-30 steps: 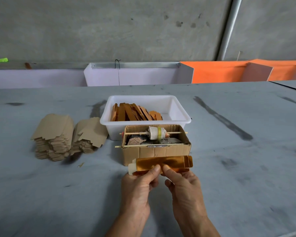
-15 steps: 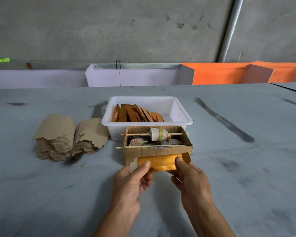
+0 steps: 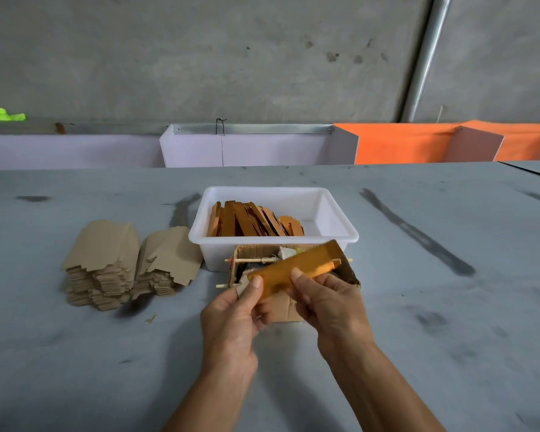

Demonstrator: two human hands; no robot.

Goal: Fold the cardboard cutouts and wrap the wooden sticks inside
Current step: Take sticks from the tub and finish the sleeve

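A gold foil cardboard cutout [image 3: 296,269] is held tilted, its right end raised, in front of a small brown cardboard box [image 3: 282,308]. My left hand [image 3: 234,316] pinches its lower left end with thumb on top. My right hand [image 3: 328,304] pinches its middle from the right. Thin wooden sticks [image 3: 250,260] lie across the box top, partly hidden by the cutout. Behind, a white plastic tub [image 3: 334,213] holds several folded gold pieces [image 3: 250,219]. Two stacks of flat brown cutouts [image 3: 106,260] sit to the left.
The grey table [image 3: 449,307] has dark smears at right. White and orange partition panels [image 3: 253,149] run along its far edge before a concrete wall. A metal pipe [image 3: 424,57] rises at the upper right.
Both hands have lifted the gold cutout and tilted it, right end upward, so it now covers part of the box. The view has shifted slightly.
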